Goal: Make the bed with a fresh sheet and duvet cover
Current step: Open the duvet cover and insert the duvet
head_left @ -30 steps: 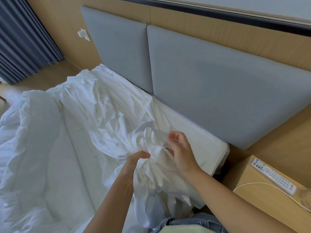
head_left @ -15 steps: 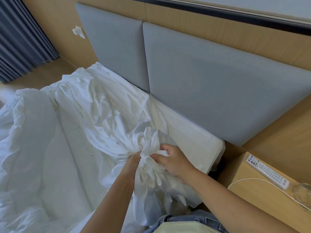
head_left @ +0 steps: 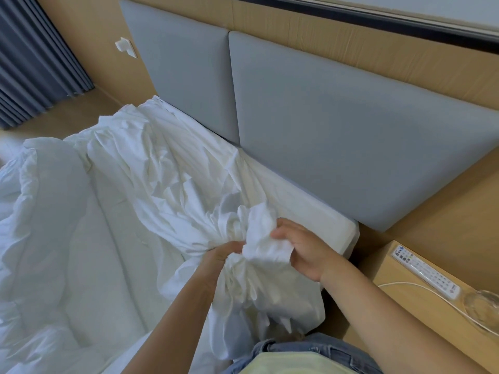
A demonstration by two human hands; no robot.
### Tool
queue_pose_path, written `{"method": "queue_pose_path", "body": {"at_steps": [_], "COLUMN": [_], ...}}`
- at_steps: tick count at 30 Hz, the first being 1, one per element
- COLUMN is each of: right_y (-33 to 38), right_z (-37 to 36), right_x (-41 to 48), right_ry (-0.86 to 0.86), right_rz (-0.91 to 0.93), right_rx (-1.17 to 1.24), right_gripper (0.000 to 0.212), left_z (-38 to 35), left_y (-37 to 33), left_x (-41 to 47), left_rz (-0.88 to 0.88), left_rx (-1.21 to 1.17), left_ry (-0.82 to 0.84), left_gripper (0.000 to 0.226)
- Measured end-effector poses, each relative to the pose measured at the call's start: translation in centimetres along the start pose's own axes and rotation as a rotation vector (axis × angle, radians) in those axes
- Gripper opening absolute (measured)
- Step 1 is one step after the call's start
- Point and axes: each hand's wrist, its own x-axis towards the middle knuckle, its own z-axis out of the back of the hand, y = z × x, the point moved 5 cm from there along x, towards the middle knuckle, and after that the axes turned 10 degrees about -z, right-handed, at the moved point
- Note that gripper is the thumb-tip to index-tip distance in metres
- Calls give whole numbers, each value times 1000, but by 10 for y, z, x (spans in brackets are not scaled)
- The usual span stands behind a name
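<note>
A crumpled white sheet [head_left: 167, 179] lies bunched across the head end of the mattress [head_left: 318, 211], trailing from the far corner to the near corner. My left hand [head_left: 221, 256] grips a gathered bundle of it near the mattress corner. My right hand [head_left: 299, 252] holds a fold of the same sheet just to the right, thumb on top. More of the sheet hangs down in front of me. A puffy white duvet [head_left: 32, 211] is piled on the left side of the bed.
A grey padded headboard [head_left: 337, 117] runs behind the mattress. To the right stands a wooden bedside table [head_left: 399, 298] with a remote control [head_left: 426, 271], a white cable and a glass [head_left: 483, 306]. Dark curtains [head_left: 29, 58] hang at the far left.
My right hand closed on the sheet beside the left, then drew a fold out to the right. The left hand kept its grip on the bundle.
</note>
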Motion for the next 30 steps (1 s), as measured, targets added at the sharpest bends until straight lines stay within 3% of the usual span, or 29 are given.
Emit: {"method": "queue_pose_path", "body": {"at_steps": [3, 5, 7, 9, 12, 16, 20, 22, 26, 30], "right_y": [-14, -17, -18, -18, -16, 3, 25, 24, -12, -27], "right_z": [-17, -24, -23, -21, -15, 20, 77, 80, 47, 35], "right_x": [0, -1, 0, -1, -2, -4, -7, -4, 12, 13], "right_ry": [1, -77, -182, -267, -256, -267, -541, -498, -335, -269], "right_rz": [-29, 23, 114, 180, 155, 119, 187, 161, -152, -154], "right_rx": [-301, -374, -448, -511, -412, -63, 5, 30, -92, -142], "right_gripper": [23, 10, 32, 32, 25, 36, 43, 31, 20, 22], "left_z": [-6, -8, -8, -7, -4, 7, 22, 21, 12, 13], "left_y": [6, 7, 8, 8, 8, 2, -1, 0, 9, 14], "left_x": [2, 0, -3, -3, -4, -4, 0, 1, 0, 0], "left_rz": [-9, 14, 41, 43, 32, 9, -6, -10, 28, 40], "left_rx": [-11, -24, -26, -18, -30, -89, -163, -151, -129, -103], "left_ry": [43, 70, 79, 80, 36, -51, -99, -73, -22, -18], "left_gripper": [54, 42, 32, 37, 34, 37, 37, 39, 27, 29]}}
